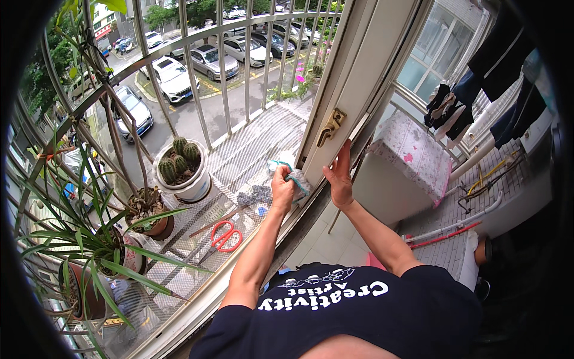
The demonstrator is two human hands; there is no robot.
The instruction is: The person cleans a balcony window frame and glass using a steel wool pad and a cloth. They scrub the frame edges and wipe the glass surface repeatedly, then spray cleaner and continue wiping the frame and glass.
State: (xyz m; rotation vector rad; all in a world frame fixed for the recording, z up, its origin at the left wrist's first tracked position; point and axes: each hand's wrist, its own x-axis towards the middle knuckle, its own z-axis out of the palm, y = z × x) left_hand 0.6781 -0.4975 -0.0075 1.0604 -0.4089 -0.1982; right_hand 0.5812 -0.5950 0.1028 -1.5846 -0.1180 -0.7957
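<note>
My left hand grips a bunched cloth, whitish grey with a teal edge, low against the outer side of the window frame. Upright beside the sash, my right hand rests its fingers along the edge of the white window frame, its palm turned towards the left hand. A brass-coloured window handle is fixed to the frame just above. Scissors with red handles lie on the metal mesh shelf outside, near a thin brown stick. A grey fluffy bundle sits left of the cloth.
Potted cacti and a spiky long-leaved plant stand on the shelf, inside curved metal bars. Parked cars are far below. Indoors at right are a cabinet-like object under a floral cover, hanging clothes and pipes.
</note>
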